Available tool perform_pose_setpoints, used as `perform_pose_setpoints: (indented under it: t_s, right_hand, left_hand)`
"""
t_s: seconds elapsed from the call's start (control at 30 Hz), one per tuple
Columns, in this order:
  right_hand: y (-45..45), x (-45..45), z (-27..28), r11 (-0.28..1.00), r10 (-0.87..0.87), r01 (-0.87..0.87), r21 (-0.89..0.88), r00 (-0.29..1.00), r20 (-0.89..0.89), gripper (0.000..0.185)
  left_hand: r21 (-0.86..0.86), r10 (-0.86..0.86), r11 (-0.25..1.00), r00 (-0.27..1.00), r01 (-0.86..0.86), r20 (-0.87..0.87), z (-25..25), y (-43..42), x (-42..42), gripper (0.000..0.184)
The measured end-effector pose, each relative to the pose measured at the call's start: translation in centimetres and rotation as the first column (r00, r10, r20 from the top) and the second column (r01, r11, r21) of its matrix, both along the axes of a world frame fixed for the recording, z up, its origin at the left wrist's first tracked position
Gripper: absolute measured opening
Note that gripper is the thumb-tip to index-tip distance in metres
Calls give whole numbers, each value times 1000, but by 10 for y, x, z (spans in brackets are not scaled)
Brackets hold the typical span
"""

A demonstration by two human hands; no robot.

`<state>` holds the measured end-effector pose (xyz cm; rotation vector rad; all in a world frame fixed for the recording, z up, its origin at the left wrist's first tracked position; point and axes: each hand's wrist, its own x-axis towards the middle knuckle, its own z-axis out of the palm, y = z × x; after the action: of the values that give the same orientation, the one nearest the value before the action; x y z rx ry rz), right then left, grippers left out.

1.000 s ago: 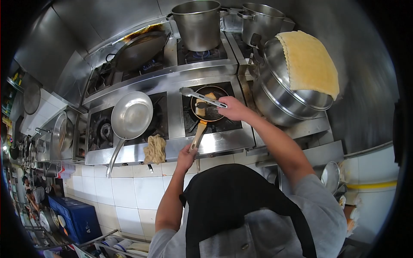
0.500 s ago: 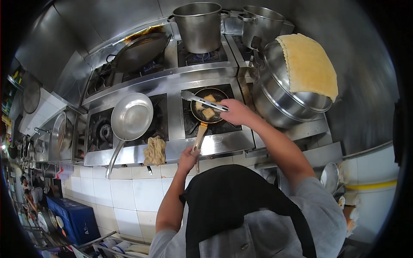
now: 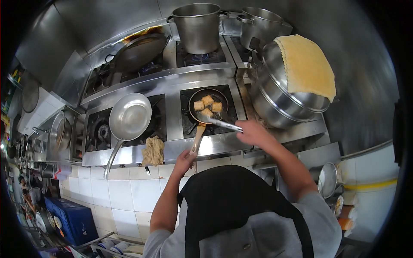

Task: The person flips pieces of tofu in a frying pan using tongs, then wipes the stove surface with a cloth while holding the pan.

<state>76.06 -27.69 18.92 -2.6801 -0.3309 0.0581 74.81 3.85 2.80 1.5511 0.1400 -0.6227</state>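
Note:
My left hand (image 3: 184,162) is closed round the handle of a small frying pan (image 3: 192,92), which sits on the front right burner. Several golden-brown square pieces (image 3: 207,100) lie apart in the pan. In my right hand (image 3: 251,132) are metal tongs (image 3: 226,125), held low on the pan's right side. Their tips reach over the near edge of the pan, close to the lowest piece; whether they touch it I cannot tell.
A steel pan (image 3: 130,117) and a crumpled cloth (image 3: 153,151) are to the left. Behind stand a wok (image 3: 140,52), a tall pot (image 3: 198,32) and another pot (image 3: 260,28). A lidded steamer (image 3: 275,105) with a yellow cloth (image 3: 307,66) stands right. People (image 3: 31,195) are far left.
My right hand has moved right and nearer my body, drawing the tongs back from over the pan. The pieces, partly covered by the tongs before, now show spread out. My left hand stays on the handle.

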Motion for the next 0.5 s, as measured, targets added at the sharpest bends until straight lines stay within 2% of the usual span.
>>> perform_pose_setpoints:
  t_s: [0.03,0.07,0.13,0.33,0.43,0.5]
  right_hand:
    - [-1,0,-4,989,111,-111,-96,994,3,17]
    - [-1,-2,-6,990,105,-104,-95,994,4,17]
    - [4,-7,-9,983,165,-154,-101,980,112,17]
    - [12,-11,-18,959,197,-192,-210,980,4,17]
    - [15,-15,-13,972,178,-165,-167,982,62,15]
    - [14,-12,-20,969,174,-166,-181,984,33,15]
  left_hand:
    - [2,13,1000,1000,-13,-22,0,2,-1,36]
    - [3,7,1000,1000,-7,-21,-1,4,-2,36]
    - [-30,35,999,996,-38,-84,-2,9,-9,34]
    - [-20,50,998,986,-54,-158,-12,29,-33,31]
    - [-28,108,993,978,-115,-177,-20,37,-41,34]
    - [-22,109,993,976,-116,-188,-22,41,-46,34]
